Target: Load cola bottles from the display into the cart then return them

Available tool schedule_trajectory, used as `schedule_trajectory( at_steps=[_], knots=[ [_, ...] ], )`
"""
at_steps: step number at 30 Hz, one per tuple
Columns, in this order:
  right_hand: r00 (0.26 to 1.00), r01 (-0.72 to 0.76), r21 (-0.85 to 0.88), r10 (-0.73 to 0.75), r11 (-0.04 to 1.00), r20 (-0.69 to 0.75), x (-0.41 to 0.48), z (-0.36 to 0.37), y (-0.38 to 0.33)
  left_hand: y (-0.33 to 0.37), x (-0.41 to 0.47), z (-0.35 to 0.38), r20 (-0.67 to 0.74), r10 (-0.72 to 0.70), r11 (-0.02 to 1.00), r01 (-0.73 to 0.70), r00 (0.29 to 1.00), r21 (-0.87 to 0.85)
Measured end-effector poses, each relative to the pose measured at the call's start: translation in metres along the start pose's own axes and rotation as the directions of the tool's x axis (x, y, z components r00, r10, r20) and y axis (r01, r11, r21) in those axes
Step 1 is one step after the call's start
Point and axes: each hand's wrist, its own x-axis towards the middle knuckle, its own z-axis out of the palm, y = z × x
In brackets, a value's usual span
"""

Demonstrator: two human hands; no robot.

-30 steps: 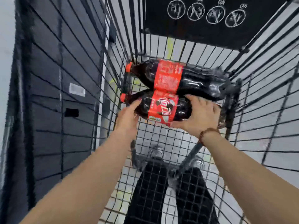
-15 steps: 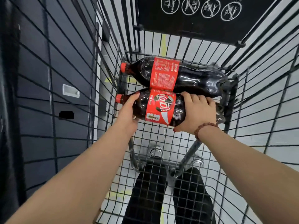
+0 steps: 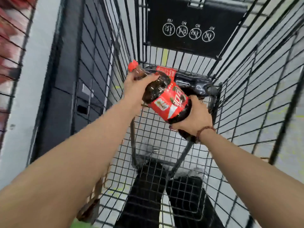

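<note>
Both grips are clamped on this one. My left grip (image 3: 139, 89) is wrapped round the shoulder of the cola bottle (image 3: 166, 102), just under its red cap (image 3: 133, 65). My right grip (image 3: 192, 119) is curled round the fat lower end, past the red label. The bottle's tilted, cap end up and to the left, inside the cart (image 3: 238, 102). The second cola bottle (image 3: 195, 81) lies on its side right behind it, at the cart's far end. There's a beaded bracelet (image 3: 205, 130) on my right wrist, and a black panel (image 3: 194, 14) with round icons up front.
</note>
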Motion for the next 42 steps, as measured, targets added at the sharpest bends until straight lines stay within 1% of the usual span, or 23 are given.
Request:
schedule_trajectory(
  at_steps=[2,6,9,12,16,20,24,27,29,32,35,38,40,42],
  knots=[
    [0.999,0.019,0.084,-0.016,0.996,-0.044,-0.015,-0.018,-0.015,0.029,-0.017,0.003,0.061,0.056,0.998,-0.058,0.997,0.018],
    [0.989,0.113,0.219,-0.088,0.969,-0.123,-0.045,-0.069,-0.050,0.091,-0.058,0.008,0.193,0.199,0.979,-0.188,0.961,-0.074],
    [0.978,0.188,0.343,-0.141,0.920,-0.157,-0.068,-0.114,-0.075,0.139,-0.096,0.017,0.285,0.338,0.940,-0.307,0.897,-0.148],
    [0.951,0.297,0.434,-0.225,0.851,-0.210,-0.091,-0.155,-0.094,0.183,-0.143,0.030,0.330,0.472,0.881,-0.451,0.817,-0.142],
    [0.913,0.408,0.549,-0.326,0.729,-0.246,-0.125,-0.205,-0.110,0.212,-0.209,0.040,0.324,0.578,0.812,-0.569,0.749,-0.132],
    [0.875,0.456,0.674,-0.432,0.581,-0.220,-0.168,-0.247,-0.119,0.203,-0.275,0.050,0.289,0.618,0.782,-0.609,0.731,-0.131],
    [0.804,0.469,0.761,-0.574,0.449,-0.156,-0.210,-0.280,-0.128,0.196,-0.332,0.059,0.171,0.665,0.745,-0.633,0.727,-0.208],
    [0.715,0.452,0.805,-0.696,0.384,-0.069,-0.238,-0.296,-0.141,0.202,-0.382,0.060,0.076,0.671,0.728,-0.638,0.737,-0.251],
    [0.625,0.452,0.818,-0.781,0.355,-0.006,-0.258,-0.300,-0.152,0.202,-0.415,0.054,-0.012,0.669,0.708,-0.642,0.743,-0.293],
    [0.507,0.450,0.821,-0.857,0.351,0.089,-0.286,-0.294,-0.172,0.197,-0.457,0.032,-0.169,0.680,0.656,-0.695,0.713,-0.294],
    [0.373,0.468,0.817,-0.913,0.337,0.164,-0.317,-0.279,-0.193,0.183,-0.498,0.001,-0.323,0.684,0.596,-0.757,0.654,-0.270],
    [0.232,0.477,0.816,-0.942,0.327,0.243,-0.356,-0.253,-0.211,0.159,-0.537,-0.033,-0.467,0.677,0.515,-0.819,0.569,-0.252],
    [0.152,0.468,0.820,-0.944,0.328,0.291,-0.388,-0.230,-0.221,0.141,-0.566,-0.057,-0.543,0.670,0.469,-0.855,0.507,-0.220],
    [0.084,0.467,0.820,-0.940,0.331,0.331,-0.423,-0.205,-0.225,0.119,-0.598,-0.081,-0.593,0.665,0.447,-0.878,0.454,-0.170]
  ],
)
